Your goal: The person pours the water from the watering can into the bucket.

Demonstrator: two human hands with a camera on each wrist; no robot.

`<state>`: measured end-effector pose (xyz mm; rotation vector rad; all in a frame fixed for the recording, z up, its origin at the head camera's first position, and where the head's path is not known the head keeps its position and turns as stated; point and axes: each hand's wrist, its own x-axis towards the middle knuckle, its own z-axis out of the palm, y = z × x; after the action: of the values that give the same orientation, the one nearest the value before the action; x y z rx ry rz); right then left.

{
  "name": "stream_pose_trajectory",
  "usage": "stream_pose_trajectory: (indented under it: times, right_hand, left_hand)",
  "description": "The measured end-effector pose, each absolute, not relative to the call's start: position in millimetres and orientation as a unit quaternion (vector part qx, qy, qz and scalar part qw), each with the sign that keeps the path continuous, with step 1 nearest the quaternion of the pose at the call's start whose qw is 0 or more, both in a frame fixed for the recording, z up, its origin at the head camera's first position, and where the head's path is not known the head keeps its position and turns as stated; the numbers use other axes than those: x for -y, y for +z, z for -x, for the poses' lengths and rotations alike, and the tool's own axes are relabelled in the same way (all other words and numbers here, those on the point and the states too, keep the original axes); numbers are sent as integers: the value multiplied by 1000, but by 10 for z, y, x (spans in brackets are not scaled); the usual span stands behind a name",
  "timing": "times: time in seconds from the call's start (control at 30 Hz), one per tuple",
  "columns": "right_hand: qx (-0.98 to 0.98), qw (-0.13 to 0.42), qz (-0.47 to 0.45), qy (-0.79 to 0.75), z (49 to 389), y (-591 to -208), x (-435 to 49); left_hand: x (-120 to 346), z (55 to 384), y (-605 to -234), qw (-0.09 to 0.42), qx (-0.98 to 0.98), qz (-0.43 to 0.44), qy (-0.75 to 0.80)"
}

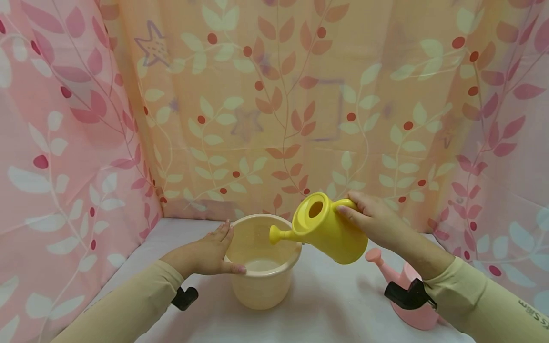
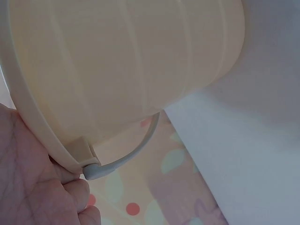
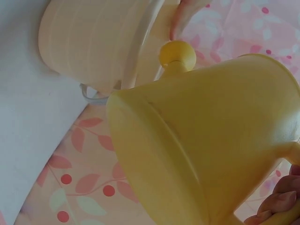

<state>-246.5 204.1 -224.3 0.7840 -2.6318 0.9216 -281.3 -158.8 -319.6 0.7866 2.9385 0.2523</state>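
Head view: your right hand point(image 1: 377, 219) grasps the handle of a yellow watering can point(image 1: 336, 240), held clear of the worktop point(image 1: 330, 305) and tipped left. Its spout head sits over the mouth of a cream bucket point(image 1: 261, 293) standing upright. Your left hand point(image 1: 206, 255) has thumb and fingers round the bucket's near-left rim, steadying it. A pink watering can point(image 1: 418, 312) stands to the right on the worktop, partly behind your right forearm and a black wrist mount point(image 1: 405, 295); neither hand is on it.

By my reading you are at the pouring stage: lift, positioning and bucket support done; finishing the pour and setting the yellow can down left. No stream shows at the spout, and I can't tell whether the bucket holds any water.

Left wrist view: your fingers bend at the rim, close to the grey bail point(image 2: 124, 161) and its lug. Only part of the grip shows, so how firm it is stays uncertain.

Right wrist view: your fingers wrap the can's handle at the lower right corner; the can's base faces the camera, its spout head beside the bucket rim.
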Motion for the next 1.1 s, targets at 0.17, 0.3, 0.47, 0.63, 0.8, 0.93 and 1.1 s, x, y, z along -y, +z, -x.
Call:
stream_pose_trajectory:
  times: [0.17,0.3,0.47,0.63,0.8,0.93,1.1]
  right_hand:
    - [902,121,-268,316,2462,-2244,-2040]
    - [903,119,-266,316,2462,-2237,-2031]
    - [901,120,-273,316,2466,-2221,-2015]
    - [904,118,-266,312,2477,-2213,-2016]
    - [903,118,-270,313,2490,-2215,-2017]
    - [904,113,-268,314,2495,-2218,-2017]
    - [904,110,-268,313,2491,-2219,-2015]
  left_hand:
    - [1582,2819,-3192,47,-963,-252,77]
    - [1574,2820,-3180,50,-965,-247,73]
    - [1569,2818,-3165,49,-966,-245,69]
    - [1568,2802,-3149,50,-967,-242,66]
    - [1562,2785,-3125,51,-966,-243,73]
    - [1565,2789,-3132,54,-966,-241,78]
    - [1573,2791,-3151,52,-964,-248,76]
